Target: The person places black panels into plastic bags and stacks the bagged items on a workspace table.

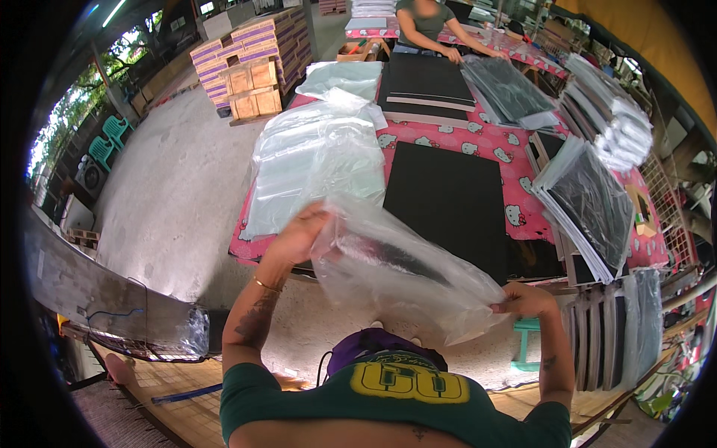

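Observation:
Between my two hands a clear plastic bag [407, 272] is stretched out in front of my body. My left hand [302, 233] grips its left end, fingers closed on the film. At the other end my right hand [525, 300] pinches the bag's right edge. A flat black board [448, 198] lies on the table just beyond the bag, which overlaps its near left part in view. To the left of the board sits a pile of clear plastic bags [317, 160].
Pink patterned cloth [515, 190] covers the table. Farther back are stacked black boards [429, 78] and a co-worker [426, 22] handling a plastic-wrapped black board [508, 89]. Wrapped boards [590, 201] lean at the right. Stacked cartons [254, 63] stand on the floor at back left.

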Demonstrator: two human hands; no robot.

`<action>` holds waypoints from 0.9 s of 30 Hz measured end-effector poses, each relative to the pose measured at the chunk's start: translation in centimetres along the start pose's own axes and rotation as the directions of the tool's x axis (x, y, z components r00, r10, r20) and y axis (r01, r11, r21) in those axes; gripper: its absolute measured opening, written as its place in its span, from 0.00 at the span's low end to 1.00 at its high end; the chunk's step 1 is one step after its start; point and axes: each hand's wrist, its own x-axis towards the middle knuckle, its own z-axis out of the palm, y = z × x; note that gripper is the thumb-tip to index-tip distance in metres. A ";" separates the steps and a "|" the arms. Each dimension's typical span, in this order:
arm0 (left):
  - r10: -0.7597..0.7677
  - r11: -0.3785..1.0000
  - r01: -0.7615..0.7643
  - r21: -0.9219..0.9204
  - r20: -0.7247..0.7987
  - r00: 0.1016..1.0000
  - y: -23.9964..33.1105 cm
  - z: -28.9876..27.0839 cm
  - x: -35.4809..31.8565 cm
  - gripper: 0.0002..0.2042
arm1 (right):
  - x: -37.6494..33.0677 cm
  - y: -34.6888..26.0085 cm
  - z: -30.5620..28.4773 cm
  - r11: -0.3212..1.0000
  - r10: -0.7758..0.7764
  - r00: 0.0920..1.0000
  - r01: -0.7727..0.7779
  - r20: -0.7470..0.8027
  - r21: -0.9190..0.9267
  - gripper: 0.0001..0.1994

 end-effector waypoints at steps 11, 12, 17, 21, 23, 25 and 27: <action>0.162 0.962 -0.205 -0.181 -0.223 0.961 -3.2 -0.5 0.8 0.15 | 2.5 8.3 2.5 0.800 -0.446 0.884 0.464 -0.139 0.380 0.17; 0.046 0.988 -0.098 -0.117 -0.385 0.922 -3.4 0.4 0.8 0.14 | 2.4 9.8 3.7 0.553 -0.539 0.757 0.649 -0.369 0.522 0.17; -0.104 0.993 0.119 -0.024 0.336 0.936 -9.8 -3.0 0.2 0.12 | -1.7 14.3 2.9 0.254 -0.284 0.858 0.498 -0.428 0.829 0.18; 0.142 0.983 -0.109 0.150 -0.230 0.963 -18.3 0.9 -0.2 0.15 | -0.4 13.0 7.5 0.828 0.250 0.733 0.178 -0.633 0.532 0.23; 0.189 0.914 0.009 0.405 -0.447 0.874 -22.5 4.0 0.0 0.16 | 1.0 13.0 9.5 0.899 0.282 0.497 0.161 -0.820 0.407 0.29; 0.251 0.799 0.144 0.584 -0.541 0.803 -23.9 5.4 0.6 0.17 | 2.3 13.8 10.5 0.929 0.291 0.392 0.100 -0.873 0.355 0.31; 0.293 0.655 0.258 0.711 -0.553 0.780 -24.3 6.0 1.1 0.18 | 3.7 14.4 10.9 0.929 0.310 0.463 0.038 -0.830 0.368 0.31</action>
